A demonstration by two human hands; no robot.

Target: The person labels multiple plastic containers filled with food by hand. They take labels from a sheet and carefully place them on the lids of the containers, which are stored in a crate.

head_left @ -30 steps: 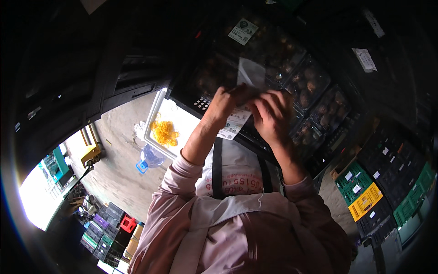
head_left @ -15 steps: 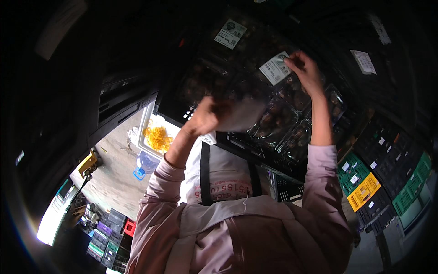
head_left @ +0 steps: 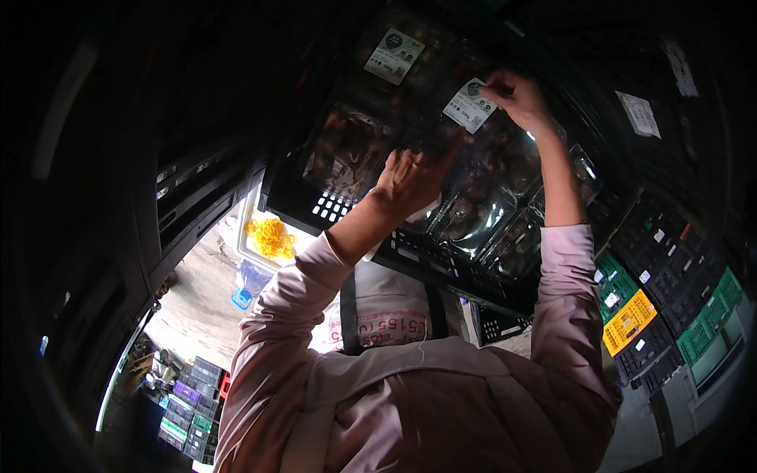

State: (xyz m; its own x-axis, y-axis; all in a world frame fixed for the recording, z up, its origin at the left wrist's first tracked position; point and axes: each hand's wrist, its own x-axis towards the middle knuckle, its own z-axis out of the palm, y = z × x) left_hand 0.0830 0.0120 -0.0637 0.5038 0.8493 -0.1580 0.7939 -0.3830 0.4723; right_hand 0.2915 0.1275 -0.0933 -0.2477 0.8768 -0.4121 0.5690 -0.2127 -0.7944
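Note:
My right hand pinches the upper right corner of a white printed label at the lid of a clear plastic pack. Below it my left hand reaches in, its index finger pointing toward the label's lower edge and the other fingers curled. A pale sheet shows partly under the left hand; most of it is hidden. Several clear packs of round dark produce sit in a black crate. Another label lies flat on a pack at the far left of the crate.
Left of the crate, a white box holds yellow rubber bands, beside a clear container with a blue part. Dark crates stand close on the left. Stacked black, green and yellow crates are at right. A white bag lies before me.
My left hand has moved right and away from me, toward the label, and the pale sheet is now mostly covered. My right hand and the label have shifted slightly up and left.

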